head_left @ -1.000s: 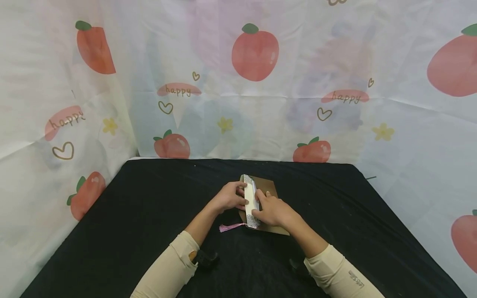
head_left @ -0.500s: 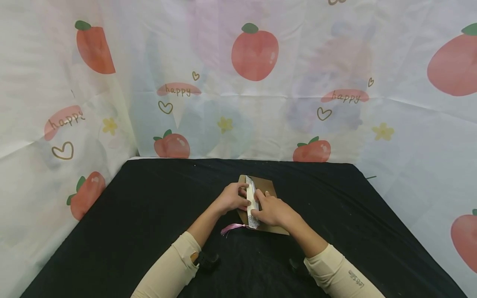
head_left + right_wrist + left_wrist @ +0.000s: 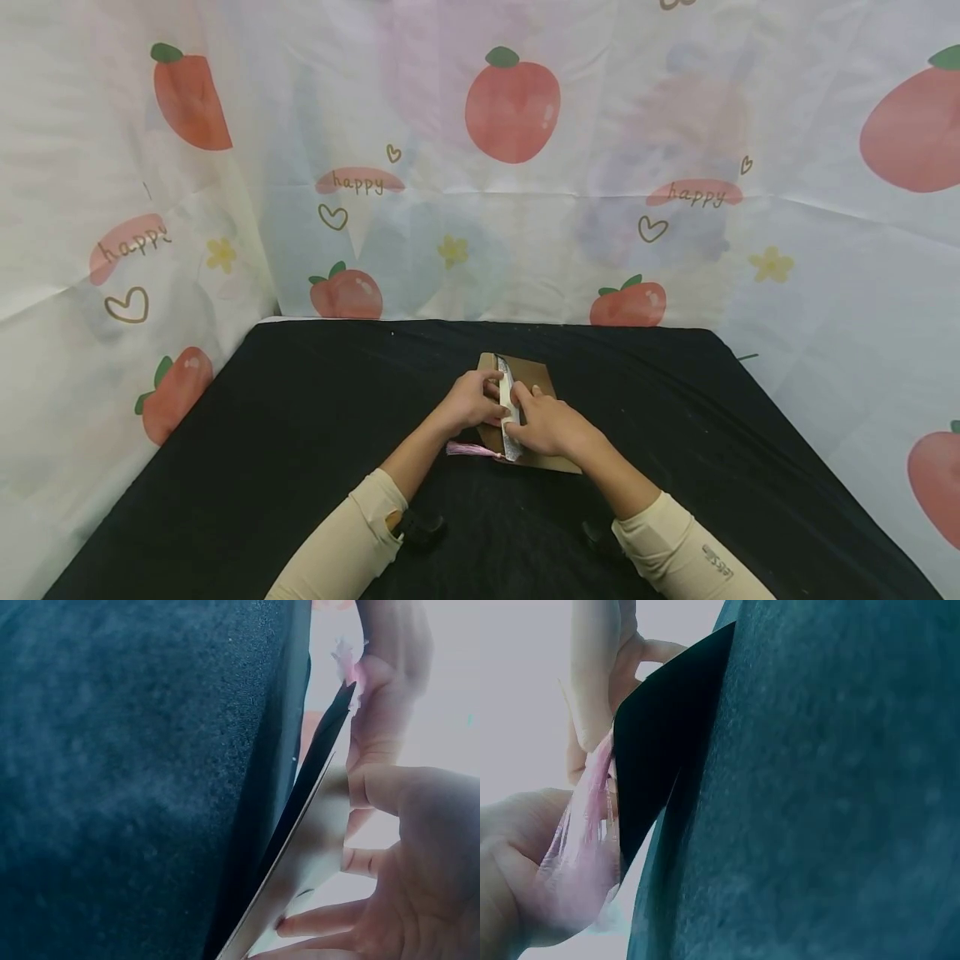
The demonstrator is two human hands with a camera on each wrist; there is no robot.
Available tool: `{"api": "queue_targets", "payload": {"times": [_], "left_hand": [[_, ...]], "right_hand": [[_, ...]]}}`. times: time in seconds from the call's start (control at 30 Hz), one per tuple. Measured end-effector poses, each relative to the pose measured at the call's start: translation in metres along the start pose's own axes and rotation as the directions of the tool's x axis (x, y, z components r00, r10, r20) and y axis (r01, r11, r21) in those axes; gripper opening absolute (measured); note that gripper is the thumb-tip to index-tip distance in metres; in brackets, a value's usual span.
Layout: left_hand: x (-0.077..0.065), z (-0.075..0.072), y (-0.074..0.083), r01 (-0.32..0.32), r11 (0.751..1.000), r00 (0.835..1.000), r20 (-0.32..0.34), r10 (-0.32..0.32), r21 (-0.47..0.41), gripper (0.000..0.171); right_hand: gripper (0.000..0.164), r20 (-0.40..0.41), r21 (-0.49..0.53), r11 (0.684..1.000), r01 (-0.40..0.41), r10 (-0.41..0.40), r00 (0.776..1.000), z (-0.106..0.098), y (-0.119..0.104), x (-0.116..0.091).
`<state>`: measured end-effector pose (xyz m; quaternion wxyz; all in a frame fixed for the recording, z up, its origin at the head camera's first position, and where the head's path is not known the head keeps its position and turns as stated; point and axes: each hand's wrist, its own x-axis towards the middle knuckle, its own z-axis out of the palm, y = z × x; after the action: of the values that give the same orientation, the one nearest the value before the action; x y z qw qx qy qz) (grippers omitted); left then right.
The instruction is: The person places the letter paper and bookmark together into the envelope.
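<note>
A narrow cream strip point(image 3: 506, 389) with silver-patterned ends stands tilted nearly edge-on over a flat brown board point(image 3: 537, 375). From its near end a pink tassel point(image 3: 468, 449) trails to the left. My left hand point(image 3: 468, 402) pinches the strip along its left side, thumb low and fingers farther up. On the other side, my right hand point(image 3: 553, 425) holds its right edge between thumb and fingers. The left wrist view has the tassel point(image 3: 581, 855) hanging beside a dark panel point(image 3: 664, 727). In the right wrist view, fingers of the right hand point(image 3: 427, 855) touch a pale panel point(image 3: 315, 832).
A black cloth point(image 3: 337, 375) covers the table. Behind and beside it hangs a white curtain point(image 3: 555, 242) printed with fruit, hearts and flowers. Dark wrist straps point(image 3: 423, 531) sit near the sleeve cuffs.
The cream strip has turned from showing its broad face to standing nearly edge-on, its left side shifting right. My left hand has moved slightly right with it; the right hand has barely moved.
</note>
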<state>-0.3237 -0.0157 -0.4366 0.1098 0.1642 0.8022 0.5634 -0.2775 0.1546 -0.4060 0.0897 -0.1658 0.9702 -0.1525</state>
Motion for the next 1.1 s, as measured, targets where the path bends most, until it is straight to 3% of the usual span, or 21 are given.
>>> {"api": "queue_targets", "payload": {"times": [0.43,0.77,1.1], "left_hand": [[0.000,0.008,0.000,0.002,1.000,1.000,-0.017,-0.002,0.003,0.070],[-0.001,0.010,0.000,-0.036,0.997,0.999,0.017,0.034,0.065,0.067],[0.002,0.011,-0.005,-0.061,0.981,0.998,0.029,0.056,0.183,0.073]], "right_hand": [[0.041,0.008,0.020,0.999,0.028,-0.028,1.000,-0.002,-0.003,-0.003],[0.066,0.007,-0.005,1.000,0.008,-0.008,1.000,0.000,-0.002,-0.002],[0.044,-0.005,-0.032,0.999,0.012,-0.012,1.000,0.000,-0.006,-0.003]]}}
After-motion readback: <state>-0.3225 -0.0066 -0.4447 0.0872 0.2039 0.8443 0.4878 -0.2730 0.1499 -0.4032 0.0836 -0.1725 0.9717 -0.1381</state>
